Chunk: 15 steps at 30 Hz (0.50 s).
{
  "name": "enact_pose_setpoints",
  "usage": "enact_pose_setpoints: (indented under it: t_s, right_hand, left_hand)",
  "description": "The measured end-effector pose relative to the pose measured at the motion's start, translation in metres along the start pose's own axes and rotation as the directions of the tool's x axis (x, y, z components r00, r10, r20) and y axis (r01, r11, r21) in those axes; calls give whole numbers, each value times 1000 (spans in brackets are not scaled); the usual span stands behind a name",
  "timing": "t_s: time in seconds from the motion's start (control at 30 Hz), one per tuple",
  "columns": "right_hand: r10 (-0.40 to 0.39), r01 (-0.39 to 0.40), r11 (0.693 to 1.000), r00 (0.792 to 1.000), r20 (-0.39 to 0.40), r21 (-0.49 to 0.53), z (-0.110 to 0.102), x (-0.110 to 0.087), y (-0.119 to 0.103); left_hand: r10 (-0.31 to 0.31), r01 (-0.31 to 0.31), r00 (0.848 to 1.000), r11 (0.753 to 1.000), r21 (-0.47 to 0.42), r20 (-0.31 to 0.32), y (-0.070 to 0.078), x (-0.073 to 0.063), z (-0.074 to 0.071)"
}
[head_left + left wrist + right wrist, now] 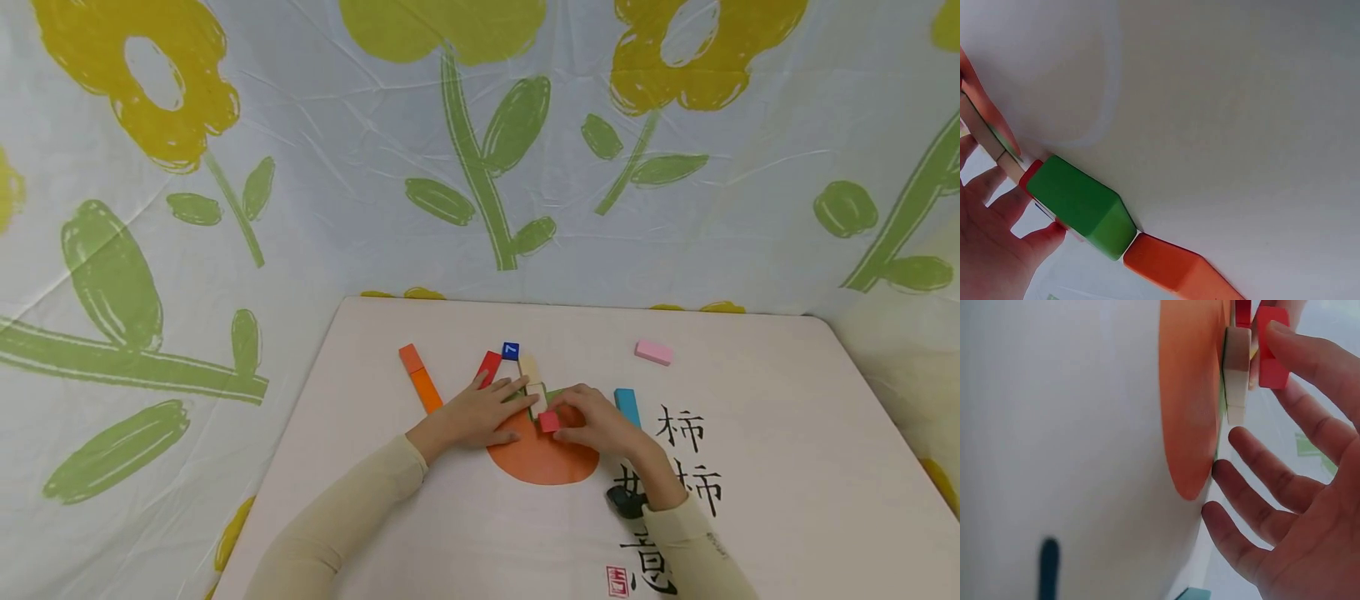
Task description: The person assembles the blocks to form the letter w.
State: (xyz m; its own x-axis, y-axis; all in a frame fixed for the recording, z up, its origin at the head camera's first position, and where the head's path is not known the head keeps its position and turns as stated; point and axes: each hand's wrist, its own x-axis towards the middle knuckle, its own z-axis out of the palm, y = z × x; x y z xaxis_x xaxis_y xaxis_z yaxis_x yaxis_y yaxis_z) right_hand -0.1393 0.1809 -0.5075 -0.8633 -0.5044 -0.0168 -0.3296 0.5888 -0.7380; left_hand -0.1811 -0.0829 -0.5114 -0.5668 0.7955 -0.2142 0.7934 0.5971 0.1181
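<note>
In the head view my right hand pinches a small red block between thumb and forefinger. The right wrist view shows that red block beside a plain wooden block; the hand's other fingers are spread. My left hand lies with fingers extended, the fingertips at two plain wooden blocks set end to end. By its fingers lie a longer red block and a blue cube marked 7. In the left wrist view, a green block stands near the left thumb.
Two orange blocks form a slanting row at the left. A light blue block lies beyond the right hand, a pink block farther back. The table covering bears a printed orange fruit and black characters. Flowered cloth hangs behind.
</note>
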Motion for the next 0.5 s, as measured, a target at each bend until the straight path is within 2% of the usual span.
enact_pose_setpoints:
  t_s: [0.3, 0.5]
  right_hand:
    - [3, -6, 991, 1000, -24, -132, -2, -4, 9]
    - [17, -21, 988, 1000, -22, -153, -3, -6, 12]
  left_hand:
    - [-2, 2, 1000, 1000, 14, 5, 1, 0, -1]
    - [-11, 11, 1000, 1000, 5, 10, 1, 0, 0]
